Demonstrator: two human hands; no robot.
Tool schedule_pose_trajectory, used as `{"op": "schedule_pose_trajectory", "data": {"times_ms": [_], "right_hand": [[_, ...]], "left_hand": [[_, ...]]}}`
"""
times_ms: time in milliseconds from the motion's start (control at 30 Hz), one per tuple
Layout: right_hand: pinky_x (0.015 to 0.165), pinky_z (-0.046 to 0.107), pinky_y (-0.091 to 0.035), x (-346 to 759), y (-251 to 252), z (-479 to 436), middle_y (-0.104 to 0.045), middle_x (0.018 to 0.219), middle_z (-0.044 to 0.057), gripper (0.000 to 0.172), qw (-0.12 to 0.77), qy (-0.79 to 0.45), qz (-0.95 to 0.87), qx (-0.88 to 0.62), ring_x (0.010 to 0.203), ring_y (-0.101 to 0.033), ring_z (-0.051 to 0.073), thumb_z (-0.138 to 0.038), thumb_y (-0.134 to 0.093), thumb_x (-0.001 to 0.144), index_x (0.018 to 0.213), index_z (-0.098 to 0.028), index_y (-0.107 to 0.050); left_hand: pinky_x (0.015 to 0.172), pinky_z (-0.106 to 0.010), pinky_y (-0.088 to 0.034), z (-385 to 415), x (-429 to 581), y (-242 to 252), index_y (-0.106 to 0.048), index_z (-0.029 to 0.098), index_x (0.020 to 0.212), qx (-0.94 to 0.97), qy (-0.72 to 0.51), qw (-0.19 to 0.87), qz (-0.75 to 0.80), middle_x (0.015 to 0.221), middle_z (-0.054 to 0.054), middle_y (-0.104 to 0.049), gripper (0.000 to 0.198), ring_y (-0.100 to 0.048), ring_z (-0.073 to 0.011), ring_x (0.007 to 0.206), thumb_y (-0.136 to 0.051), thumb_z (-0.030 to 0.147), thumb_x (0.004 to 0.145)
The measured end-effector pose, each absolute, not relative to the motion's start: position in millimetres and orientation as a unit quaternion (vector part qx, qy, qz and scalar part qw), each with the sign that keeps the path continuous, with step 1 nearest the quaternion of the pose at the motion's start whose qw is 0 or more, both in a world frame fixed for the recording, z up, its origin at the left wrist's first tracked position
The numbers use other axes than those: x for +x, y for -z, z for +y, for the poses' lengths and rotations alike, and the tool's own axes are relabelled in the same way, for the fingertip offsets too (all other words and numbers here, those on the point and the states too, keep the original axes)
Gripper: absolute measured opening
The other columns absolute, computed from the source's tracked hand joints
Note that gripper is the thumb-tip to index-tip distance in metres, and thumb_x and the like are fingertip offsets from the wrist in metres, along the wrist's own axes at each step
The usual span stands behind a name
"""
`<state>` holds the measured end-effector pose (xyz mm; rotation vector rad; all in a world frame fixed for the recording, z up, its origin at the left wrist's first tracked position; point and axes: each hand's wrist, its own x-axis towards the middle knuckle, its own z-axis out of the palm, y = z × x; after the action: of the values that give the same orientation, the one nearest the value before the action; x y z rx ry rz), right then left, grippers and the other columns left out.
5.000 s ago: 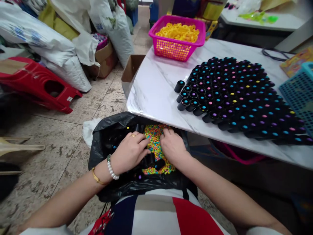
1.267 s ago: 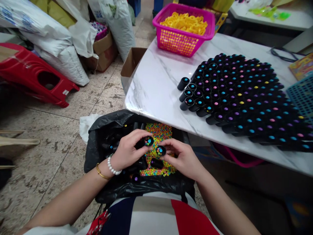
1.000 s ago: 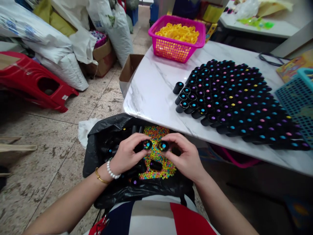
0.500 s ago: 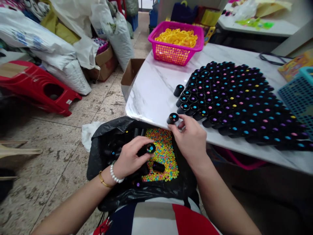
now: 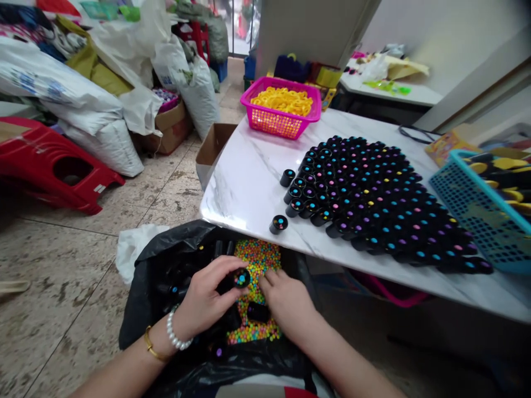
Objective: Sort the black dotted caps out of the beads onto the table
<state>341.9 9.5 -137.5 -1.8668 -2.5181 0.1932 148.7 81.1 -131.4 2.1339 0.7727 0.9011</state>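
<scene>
My left hand (image 5: 208, 294) is closed around a small black cylinder (image 5: 241, 278) with a blue dot and coloured beads at its open top. My right hand (image 5: 289, 301) dips its bent fingers into the small multicoloured beads (image 5: 259, 255); the fingertips are partly hidden, and I cannot make out what they pinch. A black cylinder (image 5: 258, 312) lies on the beads between the hands. The beads and more loose black cylinders lie in a container lined with a black plastic bag (image 5: 143, 296). Another upright cylinder (image 5: 278, 224) stands at the table's near edge.
Many upright black cylinders (image 5: 365, 204) stand packed together on the white marbled table (image 5: 244, 177). A pink basket (image 5: 276, 124) of yellow rings sits at the back, a blue basket (image 5: 468, 202) at the right. A red stool (image 5: 62, 166) lies on the floor at left.
My right hand has let go of the cylinder at the table edge and moved down into the beads. My left hand still holds its cylinder. The view has shifted.
</scene>
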Motion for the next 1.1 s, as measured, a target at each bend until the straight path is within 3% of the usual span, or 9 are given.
{"op": "schedule_pose_trajectory", "data": {"times_ms": [100,200,300,400,500,600,800,1100], "right_hand": [[0.057,0.032,-0.048,331.7,139.8,17.7,-0.069,0.086,0.013,0.013,-0.085,-0.098,-0.824,-0.552,0.075,-0.065,0.025,-0.007,-0.059,0.081,0.090,-0.011,-0.067],[0.058,0.031,-0.048,336.9,139.6,19.9,-0.069,0.083,0.009,0.009,-0.058,-0.124,-0.829,-0.542,0.074,-0.066,0.023,-0.009,-0.062,0.081,0.087,-0.015,-0.066],[0.057,0.029,-0.048,351.6,140.4,17.1,-0.068,0.080,0.004,0.010,0.025,-0.116,-0.813,-0.570,0.069,-0.065,0.020,-0.009,-0.062,0.083,0.085,-0.018,-0.063],[0.054,0.028,-0.047,364.6,132.6,14.2,-0.068,0.075,0.001,0.012,0.162,-0.094,-0.797,-0.575,0.064,-0.064,0.016,-0.012,-0.058,0.088,0.094,-0.020,-0.064],[0.063,0.026,-0.051,374.2,109.3,17.4,-0.073,0.084,0.000,0.020,0.319,-0.057,-0.747,-0.581,0.071,-0.069,0.014,-0.017,-0.058,0.091,0.110,-0.023,-0.062],[0.072,0.028,-0.055,383.0,84.4,30.5,-0.075,0.091,-0.001,0.034,0.389,-0.004,-0.703,-0.595,0.078,-0.071,0.015,-0.016,-0.066,0.086,0.116,-0.028,-0.058],[0.078,0.030,-0.059,391.4,77.3,62.7,-0.075,0.106,0.001,0.056,0.384,0.069,-0.697,-0.602,0.086,-0.073,0.018,-0.009,-0.073,0.078,0.127,-0.029,-0.056],[0.074,0.036,-0.061,400.1,79.0,36.4,-0.073,0.106,0.003,0.046,0.437,-0.029,-0.666,-0.604,0.089,-0.072,0.021,-0.009,-0.068,0.079,0.120,-0.031,-0.062]], "left_hand": [[0.088,-0.034,-0.055,80.8,148.9,132.2,-0.060,0.021,0.116,0.825,-0.334,0.337,0.307,0.109,-0.009,-0.067,0.035,-0.065,-0.0209,0.102,-0.066,0.015,0.082],[0.088,-0.034,-0.056,81.4,148.1,133.7,-0.060,0.023,0.117,0.828,-0.324,0.331,0.316,0.109,-0.009,-0.067,0.035,-0.065,-0.0210,0.102,-0.065,0.016,0.083],[0.086,-0.034,-0.058,83.3,146.9,136.0,-0.058,0.025,0.119,0.829,-0.316,0.331,0.321,0.110,-0.008,-0.068,0.037,-0.066,-0.0212,0.101,-0.064,0.016,0.083],[0.085,-0.035,-0.059,86.8,146.7,138.9,-0.057,0.025,0.121,0.831,-0.307,0.335,0.321,0.111,-0.009,-0.068,0.039,-0.066,-0.0219,0.102,-0.063,0.015,0.083],[0.085,-0.034,-0.059,90.9,148.3,141.0,-0.057,0.024,0.122,0.836,-0.296,0.340,0.313,0.111,-0.009,-0.068,0.039,-0.066,-0.0219,0.102,-0.062,0.016,0.084],[0.085,-0.032,-0.059,94.4,151.0,141.4,-0.057,0.023,0.123,0.841,-0.287,0.344,0.305,0.112,-0.010,-0.068,0.040,-0.066,-0.0216,0.103,-0.063,0.017,0.084],[0.084,-0.030,-0.059,98.5,155.5,139.4,-0.058,0.020,0.121,0.845,-0.280,0.344,0.299,0.111,-0.011,-0.068,0.037,-0.066,-0.0210,0.102,-0.063,0.017,0.084],[0.086,-0.029,-0.056,100.2,158.0,132.0,-0.059,0.018,0.119,0.823,-0.301,0.377,0.299,0.107,-0.010,-0.068,0.039,-0.065,-0.0188,0.099,-0.068,0.016,0.082]]}}
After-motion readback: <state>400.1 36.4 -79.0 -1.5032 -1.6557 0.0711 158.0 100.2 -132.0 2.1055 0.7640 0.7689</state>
